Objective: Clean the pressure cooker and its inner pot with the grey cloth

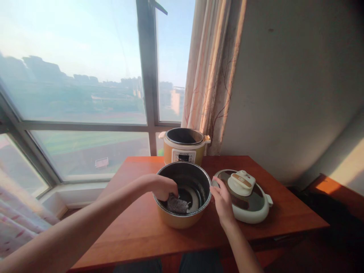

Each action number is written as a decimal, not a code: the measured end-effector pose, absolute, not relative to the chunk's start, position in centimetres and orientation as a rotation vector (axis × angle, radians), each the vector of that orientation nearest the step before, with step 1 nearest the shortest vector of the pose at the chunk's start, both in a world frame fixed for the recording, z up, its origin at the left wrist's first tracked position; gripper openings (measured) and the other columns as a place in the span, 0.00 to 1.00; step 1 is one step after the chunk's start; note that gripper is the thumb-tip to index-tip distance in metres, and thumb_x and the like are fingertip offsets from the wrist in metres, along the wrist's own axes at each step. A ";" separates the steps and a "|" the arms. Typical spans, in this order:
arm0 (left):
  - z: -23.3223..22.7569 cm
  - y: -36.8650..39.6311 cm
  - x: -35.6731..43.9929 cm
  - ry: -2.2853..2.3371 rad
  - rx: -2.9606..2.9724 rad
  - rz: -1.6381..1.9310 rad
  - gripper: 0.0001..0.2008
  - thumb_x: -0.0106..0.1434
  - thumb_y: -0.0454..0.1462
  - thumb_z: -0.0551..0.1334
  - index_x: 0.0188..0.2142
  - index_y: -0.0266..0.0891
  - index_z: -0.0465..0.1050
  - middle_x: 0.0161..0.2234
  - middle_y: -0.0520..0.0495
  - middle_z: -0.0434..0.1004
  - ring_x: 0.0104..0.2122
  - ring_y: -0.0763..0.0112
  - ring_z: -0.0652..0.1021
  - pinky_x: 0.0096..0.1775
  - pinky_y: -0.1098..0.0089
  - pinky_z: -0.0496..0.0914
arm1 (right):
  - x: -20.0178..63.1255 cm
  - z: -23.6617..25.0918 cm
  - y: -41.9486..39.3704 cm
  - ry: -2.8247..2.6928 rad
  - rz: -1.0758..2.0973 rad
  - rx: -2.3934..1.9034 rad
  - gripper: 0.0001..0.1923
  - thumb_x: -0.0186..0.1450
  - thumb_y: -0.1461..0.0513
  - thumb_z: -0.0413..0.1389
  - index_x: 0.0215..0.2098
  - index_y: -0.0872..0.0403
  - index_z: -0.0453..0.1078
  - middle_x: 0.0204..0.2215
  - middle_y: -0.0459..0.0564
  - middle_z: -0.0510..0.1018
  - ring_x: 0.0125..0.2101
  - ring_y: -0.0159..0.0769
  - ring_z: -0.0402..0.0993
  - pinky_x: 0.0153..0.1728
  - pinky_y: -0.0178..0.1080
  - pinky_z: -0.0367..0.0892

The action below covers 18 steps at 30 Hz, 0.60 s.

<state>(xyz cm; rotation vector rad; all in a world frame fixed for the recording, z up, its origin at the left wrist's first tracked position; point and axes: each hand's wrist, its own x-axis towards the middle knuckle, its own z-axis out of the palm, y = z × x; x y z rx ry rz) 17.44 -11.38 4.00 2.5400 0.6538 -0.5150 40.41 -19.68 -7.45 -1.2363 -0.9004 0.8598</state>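
In the lower middle of the frame, on a reddish wooden table [136, 231], stands a round metal pot [183, 197] with a dark inside and a yellowish outer wall, tilted a little toward the person. The left hand [162, 186] reaches over the near-left rim and down into the pot, its fingers curled shut around a dark grey scrubbing pad [176, 204] that presses against the inner wall low on the left. The right hand [222, 201] rests at the right rim, fingers loosely bent against the edge as if to steady the pot; whether they truly clamp the rim cannot be told. Judged from this, the step in hand is scrubbing the inside of the pot, and the next stroke would call for a firm hold at the rim while the pad sweeps round the wall and floor. The floor shows pale curved streaks, perhaps shine or residue. Just right of the pot, touching or nearly so, lies a white lid [246, 197] with a dark top and a cream handle. Behind the pot, toward the upper middle, sits the yellow cooker body [184, 149], open and without its pot, before a window [85, 76] and a curtain [210, 68].
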 end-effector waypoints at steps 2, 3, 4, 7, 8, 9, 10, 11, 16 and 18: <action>4.3 -11.1 16.9 0.697 2.489 -0.453 0.20 0.46 0.25 0.60 0.37 0.40 0.82 0.25 0.51 0.78 0.28 0.66 0.73 0.32 0.71 0.66 | 40.7 -7.6 -19.8 -0.905 0.905 -1.249 0.37 0.58 0.47 0.60 0.61 0.56 0.64 0.21 0.42 0.73 0.23 0.38 0.68 0.29 0.39 0.64; 4.3 -11.0 16.5 0.743 2.436 -0.380 0.20 0.48 0.27 0.61 0.39 0.39 0.82 0.27 0.51 0.78 0.30 0.65 0.74 0.33 0.71 0.66 | 40.9 -7.6 -19.9 -0.913 0.928 -1.259 0.38 0.58 0.46 0.60 0.61 0.56 0.63 0.22 0.42 0.74 0.24 0.38 0.68 0.29 0.39 0.64; 4.3 -10.9 16.1 0.796 2.367 -0.283 0.20 0.49 0.29 0.61 0.42 0.39 0.81 0.29 0.51 0.78 0.32 0.65 0.75 0.33 0.71 0.67 | 41.1 -7.6 -20.1 -0.925 0.935 -1.276 0.38 0.58 0.46 0.59 0.62 0.55 0.63 0.23 0.43 0.75 0.24 0.39 0.69 0.30 0.40 0.65; 4.0 -10.7 15.3 0.917 2.137 0.069 0.22 0.50 0.32 0.62 0.47 0.39 0.78 0.37 0.52 0.79 0.39 0.63 0.76 0.38 0.71 0.69 | 41.5 -7.4 -21.0 -0.968 0.813 -1.366 0.36 0.59 0.44 0.59 0.59 0.53 0.67 0.32 0.49 0.80 0.31 0.42 0.75 0.35 0.42 0.68; 3.8 -10.9 15.3 0.933 2.076 0.177 0.24 0.50 0.33 0.62 0.49 0.38 0.77 0.39 0.51 0.79 0.41 0.62 0.77 0.40 0.71 0.70 | 41.5 -7.2 -21.4 -0.973 0.731 -1.395 0.34 0.59 0.43 0.59 0.58 0.52 0.69 0.37 0.51 0.80 0.36 0.44 0.76 0.38 0.43 0.69; 3.5 -11.1 15.4 0.946 2.031 0.281 0.24 0.51 0.33 0.62 0.49 0.37 0.76 0.40 0.50 0.79 0.42 0.61 0.77 0.41 0.70 0.70 | 41.4 -6.9 -21.9 -0.974 0.653 -1.411 0.32 0.59 0.43 0.59 0.56 0.52 0.71 0.42 0.53 0.80 0.40 0.46 0.76 0.42 0.44 0.70; 3.3 -11.4 15.8 0.957 2.002 0.379 0.24 0.51 0.33 0.62 0.50 0.36 0.75 0.42 0.49 0.79 0.43 0.60 0.76 0.42 0.69 0.70 | 41.2 -6.5 -22.5 -0.974 0.588 -1.411 0.31 0.59 0.43 0.59 0.54 0.51 0.72 0.47 0.55 0.79 0.45 0.48 0.75 0.45 0.45 0.70; 3.1 -11.7 16.3 0.971 1.990 0.470 0.24 0.51 0.33 0.61 0.49 0.35 0.75 0.42 0.48 0.79 0.43 0.59 0.76 0.43 0.68 0.70 | 40.9 -6.1 -23.0 -0.976 0.540 -1.395 0.30 0.60 0.43 0.59 0.54 0.51 0.72 0.50 0.56 0.77 0.48 0.49 0.74 0.47 0.46 0.69; 2.9 -14.1 20.3 1.025 2.093 0.776 0.19 0.52 0.31 0.59 0.44 0.34 0.77 0.41 0.47 0.81 0.44 0.58 0.77 0.48 0.66 0.69 | 38.3 -4.3 -25.4 -1.037 0.669 -1.226 0.26 0.65 0.45 0.57 0.56 0.50 0.72 0.57 0.56 0.74 0.57 0.50 0.69 0.57 0.50 0.66; 3.4 -15.2 22.0 1.003 2.147 0.827 0.21 0.54 0.30 0.58 0.48 0.36 0.77 0.43 0.46 0.82 0.44 0.60 0.77 0.48 0.67 0.69 | 37.5 -4.1 -25.6 -1.008 0.820 -1.163 0.27 0.65 0.45 0.58 0.58 0.48 0.71 0.58 0.53 0.74 0.61 0.49 0.66 0.60 0.51 0.63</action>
